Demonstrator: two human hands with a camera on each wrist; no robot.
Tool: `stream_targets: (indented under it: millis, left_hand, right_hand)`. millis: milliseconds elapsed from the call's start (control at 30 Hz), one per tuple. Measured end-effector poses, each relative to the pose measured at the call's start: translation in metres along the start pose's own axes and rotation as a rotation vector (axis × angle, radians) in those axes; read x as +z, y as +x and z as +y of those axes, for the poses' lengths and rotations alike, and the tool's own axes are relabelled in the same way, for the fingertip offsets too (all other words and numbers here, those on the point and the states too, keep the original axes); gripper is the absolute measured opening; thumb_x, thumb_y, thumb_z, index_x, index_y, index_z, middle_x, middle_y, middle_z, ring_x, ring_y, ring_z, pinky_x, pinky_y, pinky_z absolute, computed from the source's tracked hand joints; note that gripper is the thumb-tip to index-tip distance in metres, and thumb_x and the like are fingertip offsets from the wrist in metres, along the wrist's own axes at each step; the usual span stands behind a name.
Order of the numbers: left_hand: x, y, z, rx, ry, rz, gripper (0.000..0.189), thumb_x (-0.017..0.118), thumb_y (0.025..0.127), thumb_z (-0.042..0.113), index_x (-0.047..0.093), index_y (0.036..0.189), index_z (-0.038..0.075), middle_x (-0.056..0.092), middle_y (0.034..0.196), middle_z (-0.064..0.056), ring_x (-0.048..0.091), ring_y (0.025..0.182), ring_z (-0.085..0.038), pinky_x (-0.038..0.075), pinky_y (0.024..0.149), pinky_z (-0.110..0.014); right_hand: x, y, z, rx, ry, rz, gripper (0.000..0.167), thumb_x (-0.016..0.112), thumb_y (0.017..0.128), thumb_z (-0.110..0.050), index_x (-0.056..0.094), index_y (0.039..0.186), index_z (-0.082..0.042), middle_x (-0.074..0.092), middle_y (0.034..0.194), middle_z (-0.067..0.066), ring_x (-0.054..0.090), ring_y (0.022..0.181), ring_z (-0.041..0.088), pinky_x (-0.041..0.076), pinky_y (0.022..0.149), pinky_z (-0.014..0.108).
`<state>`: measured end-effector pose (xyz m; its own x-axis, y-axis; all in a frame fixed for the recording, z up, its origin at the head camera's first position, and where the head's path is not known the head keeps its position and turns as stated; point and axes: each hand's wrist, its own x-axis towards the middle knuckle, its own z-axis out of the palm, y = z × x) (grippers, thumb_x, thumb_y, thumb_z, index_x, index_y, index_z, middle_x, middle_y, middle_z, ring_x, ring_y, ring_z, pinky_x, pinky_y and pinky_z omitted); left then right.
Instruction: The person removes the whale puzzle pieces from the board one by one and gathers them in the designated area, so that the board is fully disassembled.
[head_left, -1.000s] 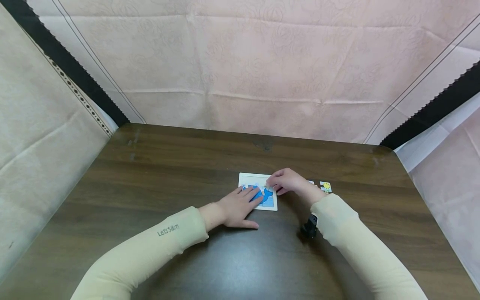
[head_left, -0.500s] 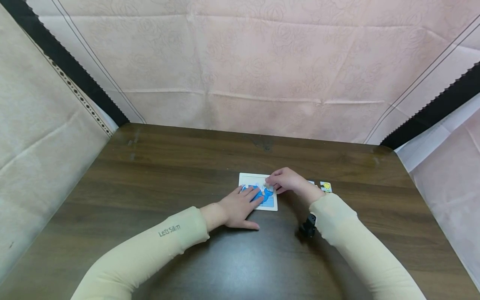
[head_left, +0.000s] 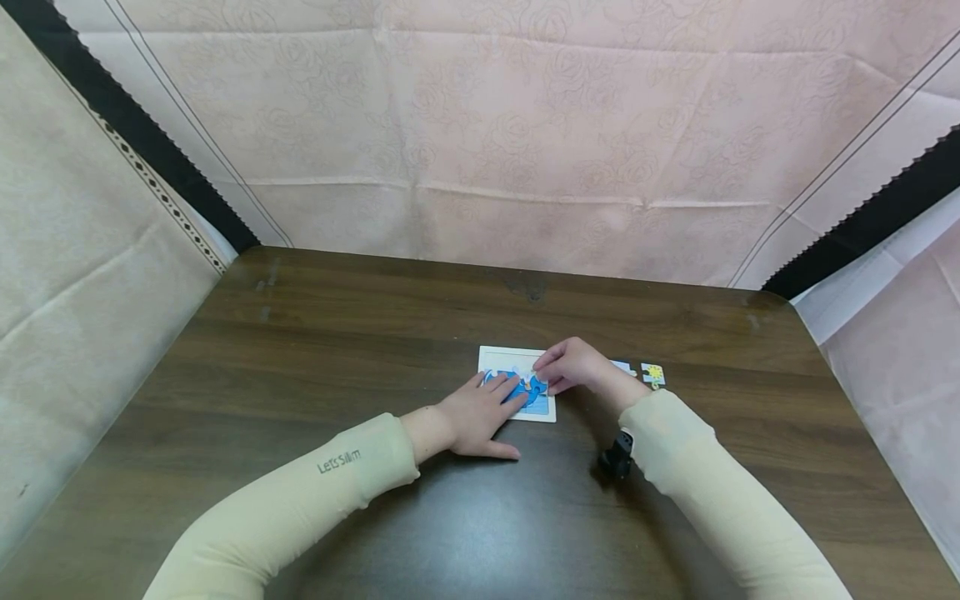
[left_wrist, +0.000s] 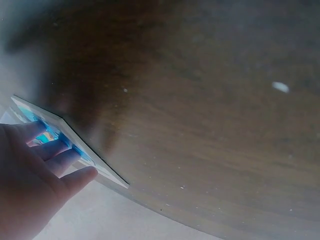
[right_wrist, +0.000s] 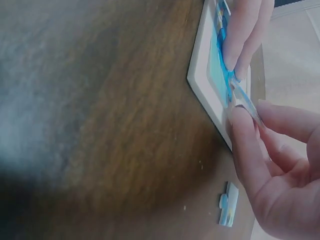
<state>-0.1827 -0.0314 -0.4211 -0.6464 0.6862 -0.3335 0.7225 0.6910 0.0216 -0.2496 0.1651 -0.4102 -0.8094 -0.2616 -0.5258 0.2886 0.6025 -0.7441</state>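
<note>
A jigsaw puzzle tray (head_left: 491, 357) with a white rim lies on the table, a blue animal picture partly filling it. My left hand (head_left: 480, 417) rests on the picture with fingers spread, covering part of it. In the left wrist view, the fingers (left_wrist: 64, 161) lie straight across the tray. At the tray's right side, my right hand (head_left: 576, 365) pinches a thin jigsaw piece (right_wrist: 246, 102) between thumb and fingers. That piece stands tilted, its lower edge near or touching the picture beside the left fingertips; I cannot tell whether it fits into the others.
A loose jigsaw piece (head_left: 652, 374) with a yellow figure lies on the dark wooden table (head_left: 360, 333) right of the tray. Another pale blue piece (head_left: 624, 367) shows partly behind my right wrist. A light cloth (head_left: 525, 150) hangs behind the table.
My right hand shifts only slightly over the tray's right edge, still pinching the jigsaw piece. The left hand stays in place on the picture.
</note>
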Motion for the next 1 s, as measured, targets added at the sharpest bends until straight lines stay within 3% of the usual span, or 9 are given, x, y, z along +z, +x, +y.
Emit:
stream_targets:
  millis: [167, 500, 1000]
  left_hand:
    - [0.0, 0.0, 0.0, 0.004, -0.001, 0.002, 0.085, 0.038, 0.086, 0.071, 0.022, 0.15, 0.019, 0.015, 0.158, -0.006, 0.016, 0.146, -0.024, 0.018, 0.116, -0.048]
    - [0.0, 0.0, -0.001, 0.007, -0.007, 0.0, 0.085, 0.038, 0.085, 0.071, 0.021, 0.15, 0.019, 0.016, 0.158, -0.006, 0.016, 0.146, -0.024, 0.018, 0.116, -0.048]
    - [0.002, 0.0, -0.003, 0.018, -0.005, 0.006, 0.085, 0.039, 0.086, 0.07, 0.02, 0.151, 0.019, 0.015, 0.158, -0.006, 0.015, 0.146, -0.024, 0.019, 0.116, -0.047]
  right_hand:
    - [-0.002, 0.0, 0.004, 0.009, 0.016, -0.005, 0.024, 0.063, 0.088, -0.007, 0.065, 0.108, 0.006, 0.064, 0.074, 0.006, 0.062, 0.06, 0.011, 0.057, 0.067, 0.028]
    - [-0.009, -0.005, 0.01, -0.004, 0.048, -0.004, 0.025, 0.06, 0.09, -0.007, 0.064, 0.111, 0.006, 0.068, 0.082, 0.007, 0.063, 0.066, 0.012, 0.057, 0.069, 0.029]
    - [-0.023, -0.013, 0.027, -0.008, 0.067, 0.007, 0.028, 0.061, 0.089, -0.006, 0.062, 0.114, 0.007, 0.064, 0.083, 0.006, 0.059, 0.068, 0.012, 0.057, 0.068, 0.027]
